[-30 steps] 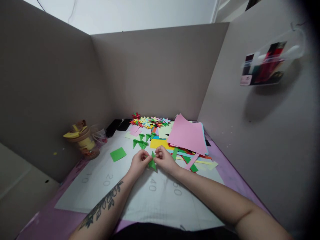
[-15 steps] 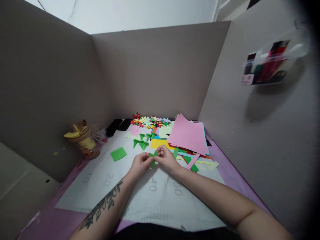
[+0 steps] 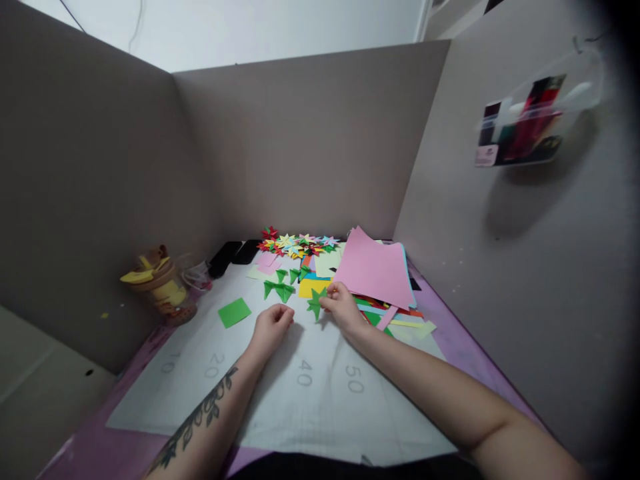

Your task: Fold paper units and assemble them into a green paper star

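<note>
While both hands pinch the green paper star together at frame centre half a second ago, only one has it now. Right hand point(image 3: 344, 308), just right of centre, grips the green paper star point(image 3: 315, 303) by its right edge, between thumb and fingers. Star sits slightly further right and higher in the frame than before; more of it shows, several points spread. Can't tell whether its lowest point touches the white sheet point(image 3: 310, 413) underneath.

Left hand point(image 3: 271, 328) is off the star, shifted left, with a clear gap between them. Its fingers are curled closed against the thumb; nothing visible in the grip.

Right hand now sits over the near-left side of the paper strips point(image 3: 387, 319), hiding part of them. Yellow paper point(image 3: 310, 288) is just behind the star, pink sheets point(image 3: 373, 270) behind the right hand.

Unchanged on the sheet: folded green pieces point(image 3: 284, 292) beyond the left hand, green rectangle point(image 3: 234, 312) left of it, pile of multicoloured stars point(image 3: 295, 245) at the back, centre of frame. Whole view moves a touch: hanging pouch point(image 3: 520, 130), upper right, lies a bit further left in frame.
</note>
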Motion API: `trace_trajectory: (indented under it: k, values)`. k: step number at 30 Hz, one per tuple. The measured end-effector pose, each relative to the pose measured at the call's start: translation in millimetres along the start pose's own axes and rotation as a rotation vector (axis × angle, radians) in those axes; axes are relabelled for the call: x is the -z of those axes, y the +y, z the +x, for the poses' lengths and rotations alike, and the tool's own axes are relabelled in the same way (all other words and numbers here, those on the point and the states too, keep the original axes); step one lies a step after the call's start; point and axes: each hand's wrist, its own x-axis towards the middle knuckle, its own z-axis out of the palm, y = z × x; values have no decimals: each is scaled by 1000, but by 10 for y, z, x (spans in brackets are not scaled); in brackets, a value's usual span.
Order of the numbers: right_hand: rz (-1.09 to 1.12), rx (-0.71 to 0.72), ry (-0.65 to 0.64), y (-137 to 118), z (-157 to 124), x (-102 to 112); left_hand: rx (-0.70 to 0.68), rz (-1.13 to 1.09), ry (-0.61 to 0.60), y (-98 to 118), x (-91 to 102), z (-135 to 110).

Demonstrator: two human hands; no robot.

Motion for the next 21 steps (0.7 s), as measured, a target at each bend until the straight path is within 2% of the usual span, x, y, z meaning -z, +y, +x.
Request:
trace_trajectory:
  k: [2,5,8,10,13,21]
  values:
    - [8,-12,-2,20,7,7,-38,103,37,49,90,124]
    - [4,-13,-11,48,3,3,-96,404,20,149,195,408]
    - [13,-13,-22,63,3,1,-52,801,33,207,207,695]
    - [17,-9,-30,68,8,6,-98,1006,-41,210,171,823]
    - [25,4,-41,70,17,17,-178,1089,-133,180,111,896]
    - [79,-31,-50,74,36,7,-270,1128,-199,128,119,776]
